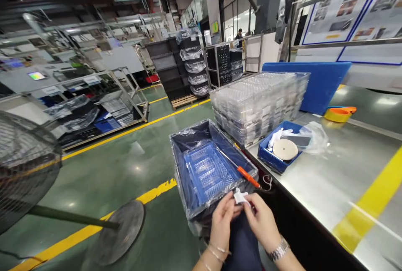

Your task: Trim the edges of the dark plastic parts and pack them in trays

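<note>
Both my hands meet over my lap, pinching a small white plastic part (pixel 240 197) between their fingertips. My left hand (pixel 222 220) grips its left side, and my right hand (pixel 263 221), with a metal watch on the wrist, grips its right side. Just beyond them stands a blue crate (pixel 188 187) lined with clear plastic film, with clear trays in its bottom. An orange-handled tool (pixel 248 177) lies across the crate's right rim.
A steel table (pixel 329 179) with yellow tape runs along the right. It carries a stack of clear trays (pixel 260 103), a small blue bin (pixel 266 158) with a round disc, an orange tape roll (pixel 339 114) and a blue board. A floor fan (pixel 28 170) stands left.
</note>
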The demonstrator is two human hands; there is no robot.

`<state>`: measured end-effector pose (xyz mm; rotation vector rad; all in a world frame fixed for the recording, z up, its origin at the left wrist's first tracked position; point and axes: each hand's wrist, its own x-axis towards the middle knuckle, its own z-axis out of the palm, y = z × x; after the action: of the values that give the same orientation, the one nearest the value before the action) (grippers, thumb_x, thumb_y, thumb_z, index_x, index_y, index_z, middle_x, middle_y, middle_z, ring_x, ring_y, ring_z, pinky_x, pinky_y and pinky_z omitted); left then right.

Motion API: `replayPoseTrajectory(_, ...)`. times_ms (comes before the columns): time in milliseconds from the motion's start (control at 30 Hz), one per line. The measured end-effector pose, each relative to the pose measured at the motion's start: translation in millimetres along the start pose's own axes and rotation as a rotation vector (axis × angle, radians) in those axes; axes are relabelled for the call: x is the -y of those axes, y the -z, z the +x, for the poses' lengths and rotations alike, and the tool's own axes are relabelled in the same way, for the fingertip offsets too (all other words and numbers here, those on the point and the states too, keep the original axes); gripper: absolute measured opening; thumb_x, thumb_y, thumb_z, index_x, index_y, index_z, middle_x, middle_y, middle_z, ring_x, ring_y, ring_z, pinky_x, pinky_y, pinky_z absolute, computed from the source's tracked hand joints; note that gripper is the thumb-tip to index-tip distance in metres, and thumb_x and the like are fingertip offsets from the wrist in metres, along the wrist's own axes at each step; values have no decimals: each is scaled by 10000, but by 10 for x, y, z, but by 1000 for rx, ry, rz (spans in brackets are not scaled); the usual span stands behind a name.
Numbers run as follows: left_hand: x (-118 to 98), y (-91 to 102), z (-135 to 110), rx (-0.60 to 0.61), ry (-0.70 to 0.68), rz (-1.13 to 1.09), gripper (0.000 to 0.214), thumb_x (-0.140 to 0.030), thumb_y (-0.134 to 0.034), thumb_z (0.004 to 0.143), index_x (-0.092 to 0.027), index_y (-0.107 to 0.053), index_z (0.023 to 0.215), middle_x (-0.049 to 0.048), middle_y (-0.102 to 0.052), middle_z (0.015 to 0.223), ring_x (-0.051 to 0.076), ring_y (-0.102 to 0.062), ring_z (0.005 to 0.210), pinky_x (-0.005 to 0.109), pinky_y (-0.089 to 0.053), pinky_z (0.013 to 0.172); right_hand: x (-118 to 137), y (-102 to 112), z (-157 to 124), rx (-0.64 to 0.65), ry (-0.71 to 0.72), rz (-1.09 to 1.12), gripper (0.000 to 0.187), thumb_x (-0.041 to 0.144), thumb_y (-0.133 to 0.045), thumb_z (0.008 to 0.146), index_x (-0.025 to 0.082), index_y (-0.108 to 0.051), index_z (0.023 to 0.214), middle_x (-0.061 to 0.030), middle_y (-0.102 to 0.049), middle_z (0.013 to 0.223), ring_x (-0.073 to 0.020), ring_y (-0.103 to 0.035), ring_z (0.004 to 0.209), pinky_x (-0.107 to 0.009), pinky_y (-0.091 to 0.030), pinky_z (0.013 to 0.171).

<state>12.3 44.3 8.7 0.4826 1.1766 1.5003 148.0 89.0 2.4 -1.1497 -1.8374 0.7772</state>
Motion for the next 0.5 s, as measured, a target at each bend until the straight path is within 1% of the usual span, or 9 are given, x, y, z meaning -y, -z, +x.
replayPoseTrajectory(33,32,17,9,-53,3,22,699,-569,-851,691,-133,-658,1202,158,-763,1087,236,-736,875,353,-557,830,-26,28,-13,-11,12,-1,248,396,-517,1030,180,-639,1022,-12,-654,924,-128,-624,763,-306,-544,703)
replayPoseTrajectory(67,60,32,27,-81,65,33,730,-617,-837,678,-124,-642,1179,145,-770,999,228,-731,799,344,-558,766,-40,63,-39,-11,33,-3,238,376,-503,1037,180,-638,1030,-17,-660,942,-134,-635,796,-316,-551,730)
replayPoseTrajectory(100,86,43,48,-68,179,17,749,-670,-810,672,-110,-641,1140,128,-764,906,217,-716,724,329,-548,703,-37,98,-81,7,64,-7,220,359,-509,1034,183,-641,1037,-23,-666,969,-145,-644,842,-335,-555,768)
replayPoseTrajectory(133,111,46,72,-6,315,-36,760,-718,-766,685,-91,-651,1100,117,-750,834,207,-697,673,315,-534,660,-17,128,-137,42,101,-12,193,340,-531,1021,187,-649,1029,-26,-670,985,-156,-644,882,-356,-553,806)
replayPoseTrajectory(167,136,42,95,100,445,-120,777,-758,-702,719,-70,-665,1080,124,-740,811,207,-688,665,315,-528,652,16,149,-206,91,142,-18,158,313,-557,1002,192,-658,997,-22,-673,978,-165,-641,907,-376,-546,837)
replayPoseTrajectory(233,195,19,132,297,589,-297,783,-758,-606,796,-34,-695,1079,170,-744,886,237,-702,753,346,-541,730,97,162,-361,190,211,-27,105,237,-588,958,199,-669,903,-9,-672,922,-173,-635,907,-394,-536,853)
replayPoseTrajectory(300,273,-10,155,326,592,-376,660,-631,-681,804,-26,-721,1066,199,-751,961,282,-712,873,393,-530,876,144,153,-514,227,234,-37,139,158,-561,927,212,-671,861,-17,-679,914,-186,-641,919,-398,-535,849)
replayPoseTrajectory(400,412,-47,176,223,571,-365,491,-411,-818,712,-60,-748,1049,175,-764,1026,297,-705,972,414,-487,1010,82,142,-705,161,193,-56,214,139,-512,923,248,-690,969,-58,-707,1011,-221,-658,996,-415,-541,870)
replayPoseTrajectory(500,526,-84,194,128,466,-316,476,-447,-824,705,-132,-761,1056,116,-758,1137,276,-675,1078,376,-475,1046,-79,156,-869,58,106,-69,180,236,-524,957,265,-695,1007,-60,-718,975,-215,-679,931,-400,-557,830)
